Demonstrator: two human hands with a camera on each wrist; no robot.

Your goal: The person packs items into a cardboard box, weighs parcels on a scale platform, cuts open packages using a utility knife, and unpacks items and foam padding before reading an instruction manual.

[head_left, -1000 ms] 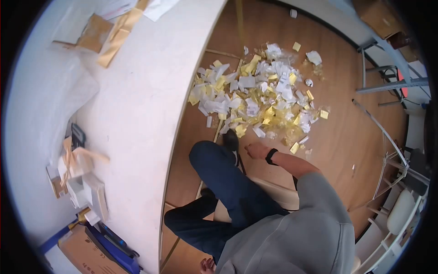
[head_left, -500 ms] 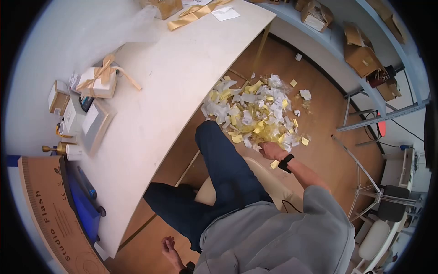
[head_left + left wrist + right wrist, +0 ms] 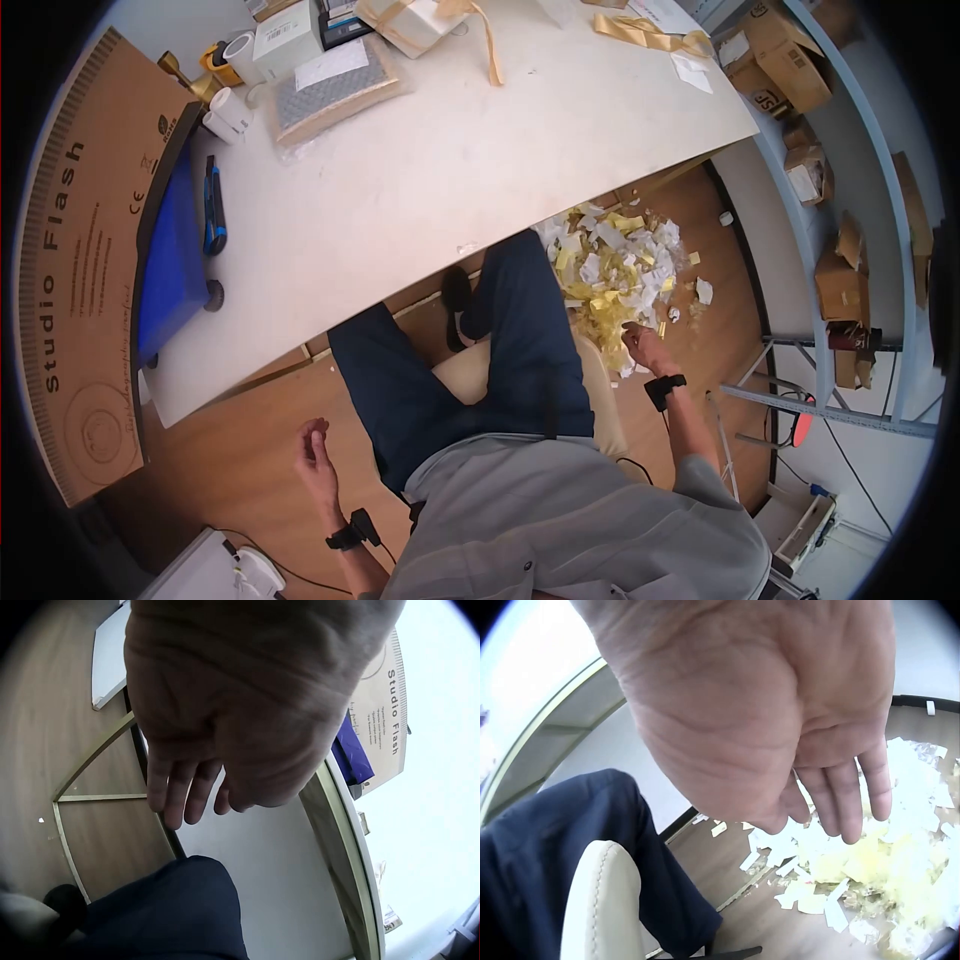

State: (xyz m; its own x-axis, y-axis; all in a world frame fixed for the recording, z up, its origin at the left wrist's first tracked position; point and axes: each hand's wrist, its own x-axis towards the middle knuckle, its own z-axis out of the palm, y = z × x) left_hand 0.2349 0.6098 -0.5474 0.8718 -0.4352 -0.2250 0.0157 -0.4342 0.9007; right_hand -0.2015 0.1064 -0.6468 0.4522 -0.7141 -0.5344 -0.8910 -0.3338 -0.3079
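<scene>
My left hand point(image 3: 315, 462) hangs beside my left thigh, holding nothing, its fingers loosely bent in the left wrist view. On the other side, my right hand point(image 3: 648, 348) hangs beside the chair seat point(image 3: 600, 395), and its palm and relaxed fingers show with nothing in them. Below and beyond the right hand, a heap of white and yellow paper scraps point(image 3: 605, 265) mixed with crumpled yellowish film lies on the wooden floor. In the right wrist view the fingers overlap the heap point(image 3: 870, 862).
A white table point(image 3: 440, 180) stands in front of my knees. On it are a padded parcel point(image 3: 340, 95), a ribbon-tied box point(image 3: 415, 25), a blue-black cutter point(image 3: 214, 205) and white rolls point(image 3: 230, 112). A Studio Flash carton point(image 3: 95, 270) stands at left. Shelves with cardboard boxes point(image 3: 840, 280) line the right.
The head view has swung left, bringing more of the table and carton into sight. My left hand has come fully into view; the right hand stays near the scraps.
</scene>
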